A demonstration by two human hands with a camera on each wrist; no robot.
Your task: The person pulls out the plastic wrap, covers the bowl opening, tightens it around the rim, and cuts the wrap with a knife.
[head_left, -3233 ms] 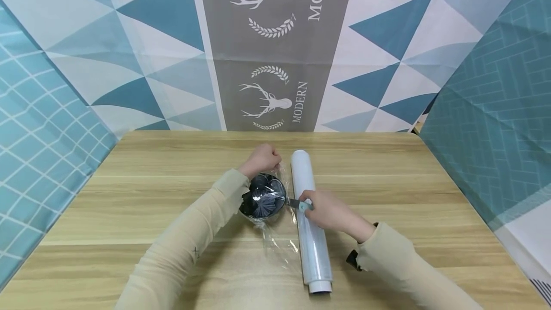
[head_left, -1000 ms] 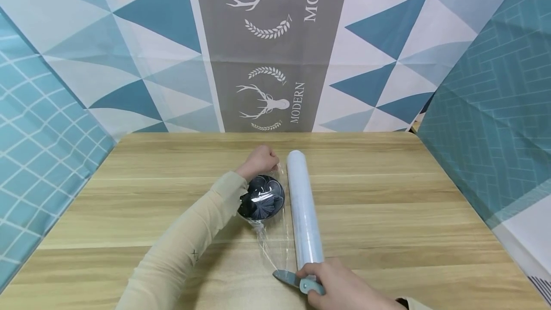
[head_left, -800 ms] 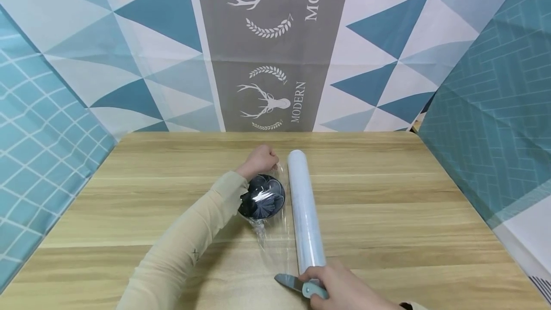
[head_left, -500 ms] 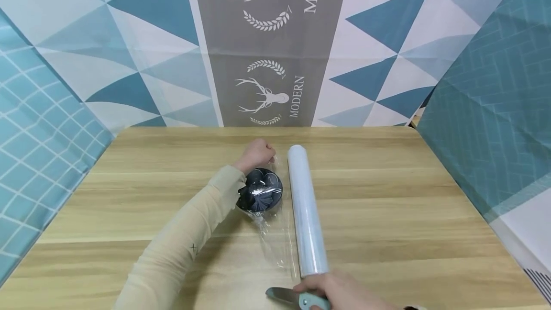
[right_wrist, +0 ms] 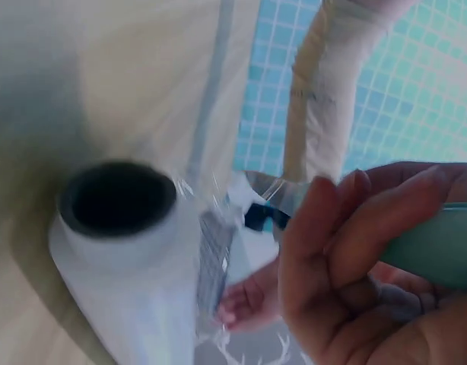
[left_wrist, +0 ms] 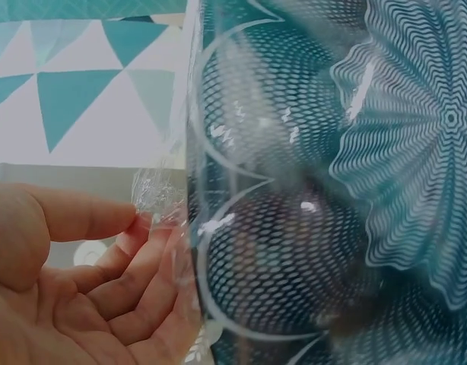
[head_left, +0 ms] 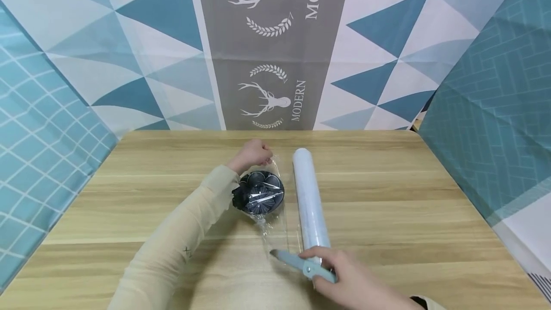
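Note:
A round dark dish [head_left: 262, 193] with a white petal pattern sits mid-table under clear plastic wrap [head_left: 274, 233]. Beyond its far rim, my left hand [head_left: 253, 153] pinches the wrap's gathered edge between thumb and fingers; the left wrist view shows the crumpled film [left_wrist: 159, 194] at the fingertips. A long roll of plastic wrap [head_left: 309, 195] lies just right of the dish. Over its near end, my right hand [head_left: 350, 276] grips a knife [head_left: 297, 263] by its light blue handle [right_wrist: 439, 247], blade pointing left across the loose film. The fingers partly hide the roll's end.
Everything lies on a wooden table [head_left: 387, 204]. A patterned cloth backdrop [head_left: 267, 47] rises behind its far edge, with blue tiled sheets at both sides. The roll's hollow core [right_wrist: 119, 199] faces the near side in the right wrist view.
The knife has travelled from beside the dish to the roll's near end, then slightly back up. A gap shows now between film edge and roll. The left hand has shifted slightly left.

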